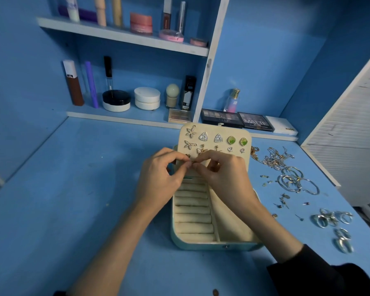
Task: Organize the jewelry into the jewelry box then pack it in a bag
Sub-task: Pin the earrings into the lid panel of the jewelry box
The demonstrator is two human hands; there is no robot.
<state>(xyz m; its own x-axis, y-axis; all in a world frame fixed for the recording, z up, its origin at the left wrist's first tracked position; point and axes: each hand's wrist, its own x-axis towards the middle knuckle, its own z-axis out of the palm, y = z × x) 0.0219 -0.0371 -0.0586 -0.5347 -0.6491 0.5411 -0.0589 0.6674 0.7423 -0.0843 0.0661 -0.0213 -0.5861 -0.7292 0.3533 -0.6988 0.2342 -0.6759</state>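
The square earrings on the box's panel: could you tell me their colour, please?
The square earrings are green, clearest in the head view.

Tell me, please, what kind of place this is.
Probably a dressing table at home. The shelves hold cosmetic jars, eyeshadow palettes lie at the back of the blue tabletop, and an open jewelry box stands there with loose rings and chains beside it.
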